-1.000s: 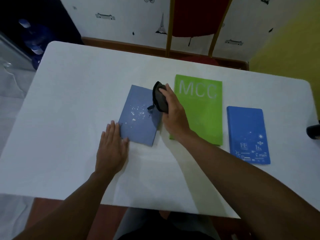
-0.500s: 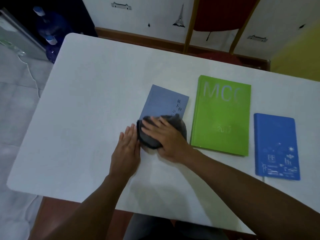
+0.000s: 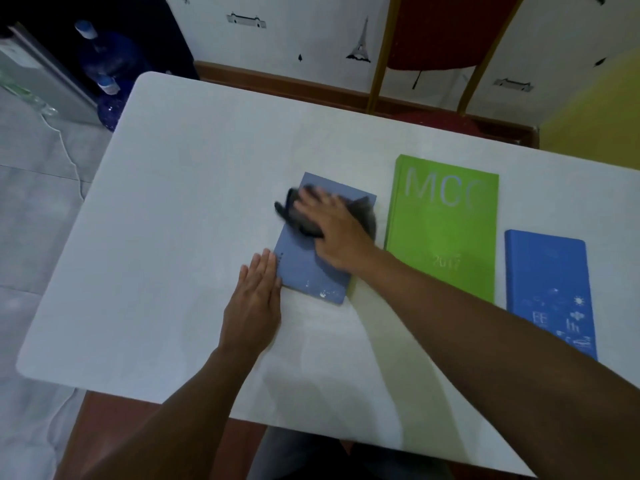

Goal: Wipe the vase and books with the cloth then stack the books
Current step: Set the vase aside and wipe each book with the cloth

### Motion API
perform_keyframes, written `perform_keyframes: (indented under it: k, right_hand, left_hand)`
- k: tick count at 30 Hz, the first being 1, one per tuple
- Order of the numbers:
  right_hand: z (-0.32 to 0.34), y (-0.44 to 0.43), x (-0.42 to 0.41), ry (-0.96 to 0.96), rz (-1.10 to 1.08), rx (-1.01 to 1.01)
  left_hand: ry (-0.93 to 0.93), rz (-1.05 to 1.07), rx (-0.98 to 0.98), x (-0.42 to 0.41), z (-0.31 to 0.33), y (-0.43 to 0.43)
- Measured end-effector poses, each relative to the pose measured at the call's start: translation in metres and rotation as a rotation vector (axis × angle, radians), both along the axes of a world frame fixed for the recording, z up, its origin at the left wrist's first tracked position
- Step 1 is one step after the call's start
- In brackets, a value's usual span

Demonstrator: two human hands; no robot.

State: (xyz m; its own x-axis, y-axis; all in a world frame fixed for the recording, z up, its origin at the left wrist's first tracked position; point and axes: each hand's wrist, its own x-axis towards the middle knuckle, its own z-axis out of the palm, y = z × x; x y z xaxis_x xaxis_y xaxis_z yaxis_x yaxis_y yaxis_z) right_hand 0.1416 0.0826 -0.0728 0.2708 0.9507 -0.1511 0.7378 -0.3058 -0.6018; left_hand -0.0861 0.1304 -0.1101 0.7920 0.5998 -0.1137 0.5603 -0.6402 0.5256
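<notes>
On the white bench point(image 3: 166, 237), three books lie flat in a row. The grey-blue book point(image 3: 304, 271) is at the left, the green book point(image 3: 443, 230) is just beside it, and the blue book point(image 3: 547, 271) is further right. The dark cloth point(image 3: 301, 220) is pressed onto the far half of the grey-blue cover under the right hand point(image 3: 337, 233), whose fingers are spread flat over it and blurred. The left hand point(image 3: 254, 303) is laid flat on the bench with straight fingers, and its fingertips touch the book's near left edge. Nothing is gripped by either hand. No vase is in view.

The wiping of the first book is judged to be under way. The book could be slid or turned by a hard stroke if the bracing at its edge were lost, and it could be driven against the green book. The cloth could also bunch under the palm, so that the near corner, where pale specks show, would be missed.

"MCC" is printed in large pale letters on the green cover, with "2017" lower down. "FE" can be made out among small white pictograms on the blue cover. Small dark marks by the left fingertips cannot be read.
</notes>
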Motion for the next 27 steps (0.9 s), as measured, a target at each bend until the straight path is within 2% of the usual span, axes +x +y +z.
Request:
perform_keyframes:
  k: [5, 10, 12, 15, 20, 23, 27]
  right_hand:
    - [-0.013, -0.067, -0.058, 0.072, 0.225, 0.081]
    - [-0.013, -0.125, -0.035, -0.051, 0.384, 0.057]
    - [-0.011, -0.122, -0.028, -0.056, 0.316, 0.066]
    - [-0.010, -0.103, -0.009, 0.016, 0.034, 0.099]
    - [0.007, -0.040, 0.012, -0.017, -0.212, -0.044]
    - [0.006, -0.018, -0.008, -0.022, -0.210, -0.011]
    - [-0.012, -0.055, -0.055, -0.006, -0.048, 0.097]
  left_hand:
    - [-0.014, -0.008, -0.002, -0.001, 0.001, 0.002]
    - [0.010, 0.002, 0.017, 0.001, 0.000, 0.000]
    - [0.021, 0.012, 0.010, 0.002, 0.001, 0.000]
    - [0.030, 0.032, -0.020, 0.002, 0.003, 0.001]
    - [0.029, 0.038, -0.062, 0.003, 0.005, 0.001]
    - [0.029, 0.038, -0.062, 0.003, 0.005, 0.000]
    - [0.004, 0.034, -0.035, 0.003, 0.004, 0.000]
